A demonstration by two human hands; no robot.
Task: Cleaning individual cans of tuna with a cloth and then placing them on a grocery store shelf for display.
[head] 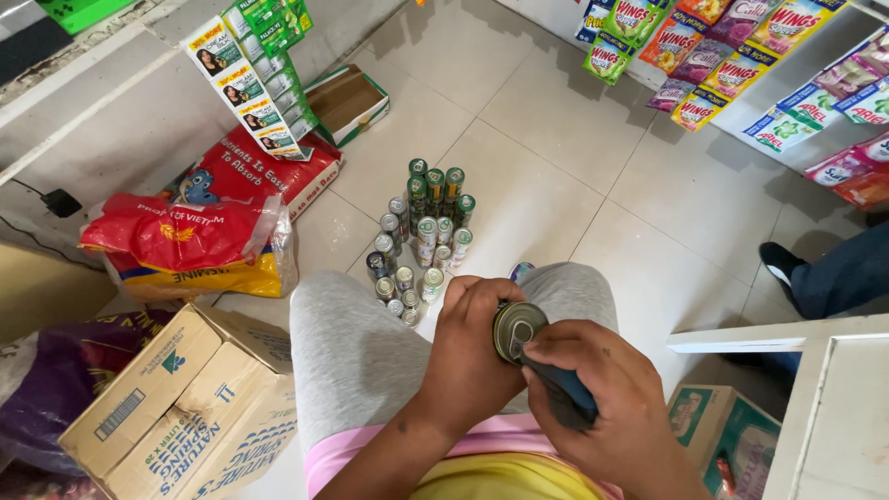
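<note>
My left hand (468,347) grips a small metal can (516,328) with its pull-tab lid turned up toward me, held above my lap. My right hand (607,398) holds a dark blue tool (565,393) whose tip rests against the can's lid. I sit on the floor in grey trousers with knees raised. In front of my knees stand several small cans (421,236) with green and silver tops, packed in rows on the tiled floor.
Cardboard boxes (181,407) sit at my left. Red and yellow sacks (190,245) lie beyond them, with an open carton (347,97) behind. Strips of sachets (732,60) hang at the upper right. Another person's leg and shoe (815,273) are at the right, near a white shelf (796,338).
</note>
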